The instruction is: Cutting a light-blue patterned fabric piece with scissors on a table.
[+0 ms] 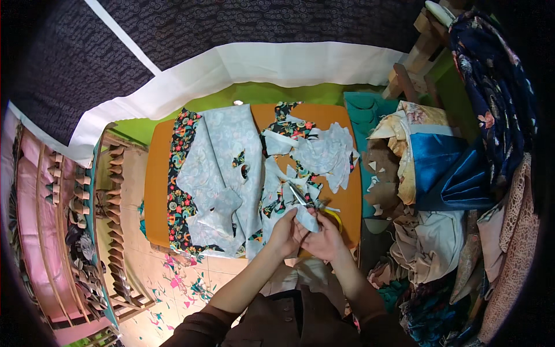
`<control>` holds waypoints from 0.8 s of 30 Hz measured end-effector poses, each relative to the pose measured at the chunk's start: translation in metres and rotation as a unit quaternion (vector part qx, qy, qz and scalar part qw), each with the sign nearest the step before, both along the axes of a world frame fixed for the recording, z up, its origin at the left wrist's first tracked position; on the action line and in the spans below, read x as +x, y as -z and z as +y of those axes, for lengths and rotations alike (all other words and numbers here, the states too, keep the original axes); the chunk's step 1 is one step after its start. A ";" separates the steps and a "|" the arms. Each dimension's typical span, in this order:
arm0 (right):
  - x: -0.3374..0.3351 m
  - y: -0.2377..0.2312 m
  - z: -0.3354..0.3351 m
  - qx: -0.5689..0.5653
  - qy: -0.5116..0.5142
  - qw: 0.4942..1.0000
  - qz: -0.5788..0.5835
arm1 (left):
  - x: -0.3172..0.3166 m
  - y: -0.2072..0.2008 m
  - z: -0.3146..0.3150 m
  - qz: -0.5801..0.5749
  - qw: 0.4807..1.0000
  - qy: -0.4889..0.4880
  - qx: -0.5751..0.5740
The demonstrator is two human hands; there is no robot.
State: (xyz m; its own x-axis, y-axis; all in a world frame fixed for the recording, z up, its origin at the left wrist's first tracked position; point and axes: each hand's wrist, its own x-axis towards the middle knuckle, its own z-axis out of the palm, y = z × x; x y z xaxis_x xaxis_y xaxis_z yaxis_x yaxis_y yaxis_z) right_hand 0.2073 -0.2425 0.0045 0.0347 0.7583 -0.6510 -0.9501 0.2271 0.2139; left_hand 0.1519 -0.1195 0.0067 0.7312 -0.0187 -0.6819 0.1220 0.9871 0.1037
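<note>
Close in front of my body, both hands meet over the near edge of the table. My left hand [287, 233] pinches a small cut piece of fabric [307, 218], pale grey side up. The same piece lies across the fingers of my right hand [326, 237], palm turned upward. Scissors [298, 194] with yellow handles are right beside my right fingers, blades pointing away and to the left. Whether that hand holds them or they lie beneath it, I cannot tell. Cut scraps of floral fabric [326, 151] lie just beyond, mostly pale side up.
A large floral cloth [231, 150] with cut holes covers the left of the orange table [157, 191]. Folded fabrics [439, 168] are piled at the right. Wooden racks of shoe-shaped pieces [115, 220] stand left. Colourful scraps [173, 277] litter the floor.
</note>
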 end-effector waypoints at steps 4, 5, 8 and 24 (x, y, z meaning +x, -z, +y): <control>0.019 0.035 -0.011 0.097 0.096 0.977 -0.165 | 0.009 0.002 -0.007 0.021 0.998 0.024 0.047; 0.027 0.030 -0.008 0.037 0.120 0.980 -0.152 | 0.010 0.006 -0.005 0.023 0.998 0.021 0.057; 0.053 0.033 -0.013 -0.003 0.155 0.976 -0.153 | 0.013 0.018 0.003 0.003 0.998 0.006 0.069; 0.152 0.035 0.038 -0.058 0.156 0.928 -0.335 | 0.122 0.037 0.050 -0.043 0.925 0.112 0.360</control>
